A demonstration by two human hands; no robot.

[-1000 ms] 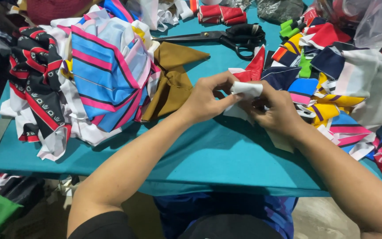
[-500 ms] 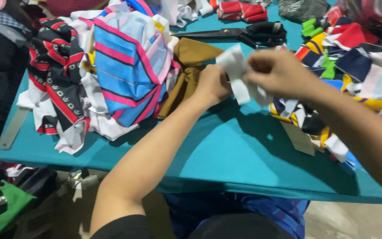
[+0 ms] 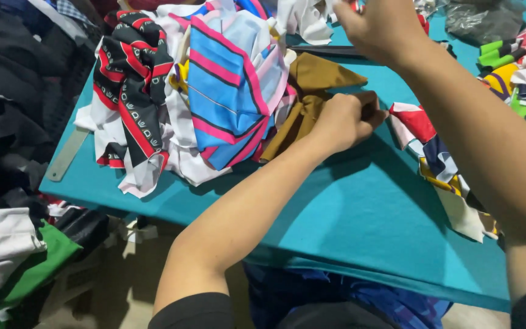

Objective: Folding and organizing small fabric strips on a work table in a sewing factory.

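The left hand [image 3: 343, 120], its grip curled tight, pinches the brown fabric piece [image 3: 312, 97] at the teal desk's [image 3: 360, 207] centre. The right hand [image 3: 377, 27] is raised at 12 o'clock, its grip not clear.

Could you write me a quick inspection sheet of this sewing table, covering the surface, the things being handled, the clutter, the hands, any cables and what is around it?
Surface: teal table, its middle bare, a metal ruler at its left edge.
Job's things: brown cloth piece lying beside the striped pile.
Clutter: blue and pink striped fabric; black, red and white fabric; mixed colourful scraps on the right; green clips; grey plastic bag.
Hands: left hand closed, resting against the brown cloth; right hand raised over the far edge, fingers partly out of view, hold unclear.
Cables: nothing seen.
Surroundings: heaps of dark, white and green clothing left of the table.
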